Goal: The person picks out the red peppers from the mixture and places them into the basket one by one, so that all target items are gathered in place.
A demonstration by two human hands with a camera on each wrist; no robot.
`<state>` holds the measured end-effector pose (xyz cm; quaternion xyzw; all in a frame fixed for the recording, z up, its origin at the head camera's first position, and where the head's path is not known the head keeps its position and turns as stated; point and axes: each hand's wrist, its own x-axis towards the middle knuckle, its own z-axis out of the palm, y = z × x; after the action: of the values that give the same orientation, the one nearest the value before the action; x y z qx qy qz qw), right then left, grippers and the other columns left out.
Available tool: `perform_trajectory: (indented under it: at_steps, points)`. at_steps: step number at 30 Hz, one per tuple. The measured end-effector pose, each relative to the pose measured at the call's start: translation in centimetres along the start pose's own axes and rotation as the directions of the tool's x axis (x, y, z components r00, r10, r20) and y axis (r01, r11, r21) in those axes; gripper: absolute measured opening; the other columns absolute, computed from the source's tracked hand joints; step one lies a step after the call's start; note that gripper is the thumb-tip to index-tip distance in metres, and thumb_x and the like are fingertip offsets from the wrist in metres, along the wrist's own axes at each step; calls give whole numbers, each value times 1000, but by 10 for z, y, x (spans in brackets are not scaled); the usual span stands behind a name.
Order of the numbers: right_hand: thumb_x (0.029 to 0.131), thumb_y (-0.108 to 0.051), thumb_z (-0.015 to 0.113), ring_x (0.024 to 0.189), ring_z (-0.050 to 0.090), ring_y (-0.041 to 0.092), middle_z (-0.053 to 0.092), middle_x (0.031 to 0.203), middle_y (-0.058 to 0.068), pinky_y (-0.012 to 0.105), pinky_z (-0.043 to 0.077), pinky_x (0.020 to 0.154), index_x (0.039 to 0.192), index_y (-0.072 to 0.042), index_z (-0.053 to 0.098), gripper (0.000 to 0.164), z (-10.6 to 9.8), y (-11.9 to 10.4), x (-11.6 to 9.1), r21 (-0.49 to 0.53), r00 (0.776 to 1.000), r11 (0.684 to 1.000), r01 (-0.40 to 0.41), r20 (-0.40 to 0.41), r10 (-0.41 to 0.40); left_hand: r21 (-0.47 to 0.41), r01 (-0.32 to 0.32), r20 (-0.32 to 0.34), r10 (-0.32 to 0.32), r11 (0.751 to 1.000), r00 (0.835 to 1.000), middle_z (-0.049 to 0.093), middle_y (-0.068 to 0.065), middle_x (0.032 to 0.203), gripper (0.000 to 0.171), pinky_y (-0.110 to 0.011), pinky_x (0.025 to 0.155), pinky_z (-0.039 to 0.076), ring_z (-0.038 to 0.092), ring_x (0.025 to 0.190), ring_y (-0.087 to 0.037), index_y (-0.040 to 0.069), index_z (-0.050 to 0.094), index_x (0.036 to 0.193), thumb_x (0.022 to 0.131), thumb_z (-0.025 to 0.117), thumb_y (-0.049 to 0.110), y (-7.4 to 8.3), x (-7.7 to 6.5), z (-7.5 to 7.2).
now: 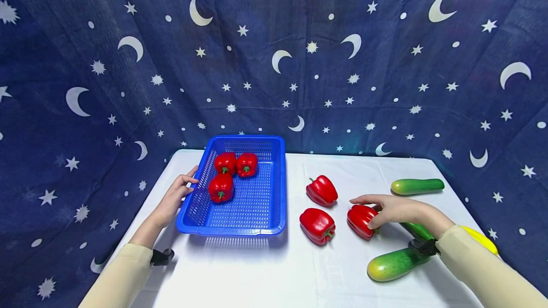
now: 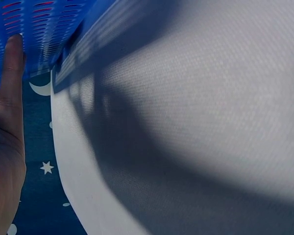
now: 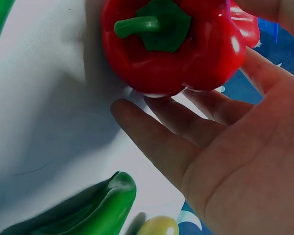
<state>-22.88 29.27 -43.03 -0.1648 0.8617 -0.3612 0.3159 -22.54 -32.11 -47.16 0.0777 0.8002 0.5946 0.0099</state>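
Beside the blue basket [image 1: 235, 230] my left hand [image 1: 173, 201] touches its left side with fairly straight fingers; one finger [image 2: 12, 63] lies against the slotted wall in the left wrist view. Three red bell peppers [image 1: 221, 187] sit inside the basket. On the right, my right hand [image 1: 400, 210] is spread around another red bell pepper [image 1: 359, 220] on the table, thumb on the near side and fingers on the far side. Seen in the right wrist view, its fingers [image 3: 157, 142] are loosely extended beneath the pepper's green stem [image 3: 137, 25]. Whether they grip is unclear.
Two more red bell peppers, one farther back [image 1: 322, 190] and one nearer [image 1: 318, 226], lie between basket and right hand. A green cucumber [image 1: 417, 186] lies at the back right, another [image 1: 394, 265] in front. A yellow item [image 1: 481, 240] is partly behind the right sleeve.
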Motion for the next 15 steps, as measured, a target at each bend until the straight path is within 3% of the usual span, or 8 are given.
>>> perform_trajectory:
  at_steps: [5, 15]
  points:
    - [83, -18, 78, 125, 46, 34, 50, 144, 12, 45, 46, 93, 151, -16, 49, 74, 0, 4, -2, 44, 1000, 999, -3, 12, 2, 2, -2, 0, 2, 1000, 1000, 17, -2, 171, 31, -58, 99, 42, 22, 151, -45, -2, 45, 130, 102, 36, 6, -2, 1, 0]
    - [84, -17, 78, 124, 46, 34, 52, 139, 13, 45, 46, 90, 150, -19, 53, 71, 3, 3, -2, 99, 1000, 995, -15, 23, 13, 8, 1, -1, -1, 1000, 1000, 16, -2, 171, 30, -58, 100, 41, 22, 151, -45, -1, 44, 130, 102, 35, 7, -3, 1, -1]
